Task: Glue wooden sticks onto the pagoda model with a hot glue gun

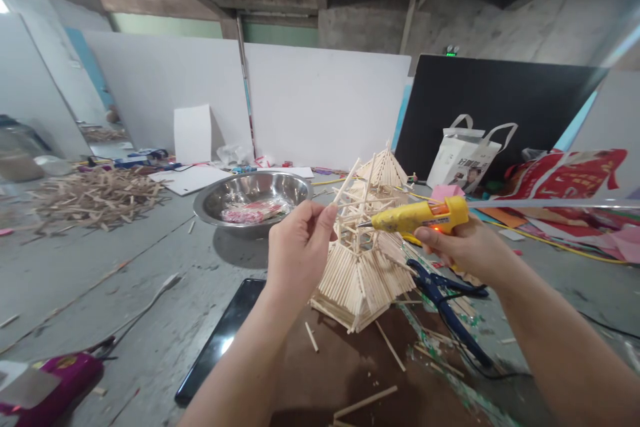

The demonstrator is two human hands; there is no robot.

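Between thumb and fingers, my left hand (305, 240) pinches a thin wooden stick (347, 181) that slants up to the right. My right hand (467, 247) grips a yellow hot glue gun (423, 217), its nozzle pointing left and a small orange light glowing on its body. The nozzle tip is close to the upper frame of a stick-built model (357, 280), which has a sloping, roof-like lower tier. Whether the tip touches the model I cannot tell. Behind it rises a pointed stick roof (383, 170). Blue-handled pliers (453, 313) lie below my right hand.
A steel basin (205, 203) holding plastic-wrapped packets stands behind my left hand. A black phone (220, 340) lies by my left forearm, and a purple glue gun (55, 380) at lower left. A stick pile (100, 197), a white bag (463, 157) and loose sticks are around.
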